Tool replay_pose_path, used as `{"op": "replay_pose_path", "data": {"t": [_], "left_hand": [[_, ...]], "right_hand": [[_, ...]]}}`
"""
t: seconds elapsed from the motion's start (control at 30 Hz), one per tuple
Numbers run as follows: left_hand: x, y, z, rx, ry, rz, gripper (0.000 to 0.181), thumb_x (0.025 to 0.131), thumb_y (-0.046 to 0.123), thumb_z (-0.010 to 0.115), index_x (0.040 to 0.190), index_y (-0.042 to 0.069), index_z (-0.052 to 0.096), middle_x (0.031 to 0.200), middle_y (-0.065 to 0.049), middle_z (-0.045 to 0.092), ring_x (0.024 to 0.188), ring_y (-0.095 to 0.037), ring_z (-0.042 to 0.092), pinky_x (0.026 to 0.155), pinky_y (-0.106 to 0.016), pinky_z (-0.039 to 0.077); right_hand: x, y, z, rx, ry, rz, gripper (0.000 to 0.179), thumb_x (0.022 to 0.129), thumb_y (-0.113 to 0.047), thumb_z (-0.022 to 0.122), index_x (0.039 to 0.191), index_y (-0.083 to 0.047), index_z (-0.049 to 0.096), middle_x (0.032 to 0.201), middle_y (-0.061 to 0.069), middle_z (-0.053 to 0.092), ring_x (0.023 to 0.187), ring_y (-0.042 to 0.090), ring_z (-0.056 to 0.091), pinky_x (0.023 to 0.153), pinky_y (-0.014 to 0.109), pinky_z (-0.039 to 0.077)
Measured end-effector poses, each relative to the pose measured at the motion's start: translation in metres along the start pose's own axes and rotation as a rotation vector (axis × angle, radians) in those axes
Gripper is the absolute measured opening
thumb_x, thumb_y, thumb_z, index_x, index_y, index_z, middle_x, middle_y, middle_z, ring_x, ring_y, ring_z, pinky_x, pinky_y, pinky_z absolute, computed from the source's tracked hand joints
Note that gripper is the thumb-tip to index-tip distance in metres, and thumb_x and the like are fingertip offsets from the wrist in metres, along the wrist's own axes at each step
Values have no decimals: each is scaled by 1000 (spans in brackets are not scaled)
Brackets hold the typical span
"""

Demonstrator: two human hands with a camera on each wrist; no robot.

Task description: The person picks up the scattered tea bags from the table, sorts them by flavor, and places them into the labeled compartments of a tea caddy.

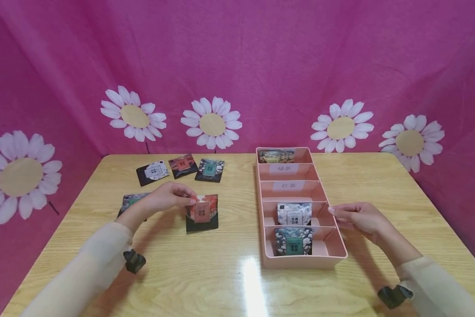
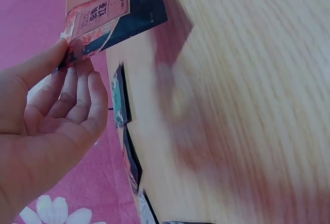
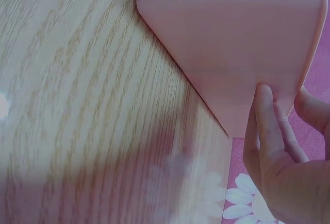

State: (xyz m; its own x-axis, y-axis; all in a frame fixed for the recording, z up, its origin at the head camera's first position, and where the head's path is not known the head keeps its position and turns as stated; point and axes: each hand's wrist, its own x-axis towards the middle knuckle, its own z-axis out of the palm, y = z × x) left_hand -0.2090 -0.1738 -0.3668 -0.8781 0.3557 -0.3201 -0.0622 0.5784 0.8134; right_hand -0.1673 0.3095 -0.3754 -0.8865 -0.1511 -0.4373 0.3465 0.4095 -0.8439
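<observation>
My left hand [image 1: 168, 197] pinches a red and black tea packet [image 1: 202, 213] by a corner between thumb and fingers. In the left wrist view the packet [image 2: 116, 20] is held over the wooden table, its shadow to one side. My right hand [image 1: 358, 216] holds the right wall of a pink divided box [image 1: 302, 263], thumb at the rim; in the right wrist view the fingers [image 3: 265, 105] press its outer wall. Inside the box stand a green-labelled tea packet [image 1: 294, 241] in the front compartment, a white packet [image 1: 295, 214] behind it, and another packet [image 1: 277, 156] at the far end.
At the table's back left lie a black and white packet [image 1: 153, 172], a red packet [image 1: 183, 165] and a green-labelled packet [image 1: 209, 170]. One more packet [image 1: 128, 201] is partly hidden by the left forearm. Behind the table hangs a magenta flowered cloth [image 1: 261, 66].
</observation>
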Motion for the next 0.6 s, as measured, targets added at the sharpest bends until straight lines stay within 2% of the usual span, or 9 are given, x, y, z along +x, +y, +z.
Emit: {"op": "replay_pose_path", "data": {"t": [0.3, 0.6], "left_hand": [[-2, 8, 2, 19, -25, 26, 27, 91, 18, 64, 112, 0, 66, 103, -7, 73, 88, -6, 64, 92, -42, 54], [-3, 19, 5, 48, -13, 55, 25, 92, 20, 64, 111, 4, 67, 104, -6, 73, 94, -9, 64, 94, -43, 51]], "right_hand": [[0, 1, 1, 7, 6, 1, 59, 91, -30, 65, 127, 15, 53, 93, -13, 71, 84, -3, 66, 81, 24, 57], [0, 3, 0, 7, 5, -12, 58, 92, -28, 64, 125, 17, 52, 89, -15, 70, 81, -3, 66, 78, 21, 57]]}}
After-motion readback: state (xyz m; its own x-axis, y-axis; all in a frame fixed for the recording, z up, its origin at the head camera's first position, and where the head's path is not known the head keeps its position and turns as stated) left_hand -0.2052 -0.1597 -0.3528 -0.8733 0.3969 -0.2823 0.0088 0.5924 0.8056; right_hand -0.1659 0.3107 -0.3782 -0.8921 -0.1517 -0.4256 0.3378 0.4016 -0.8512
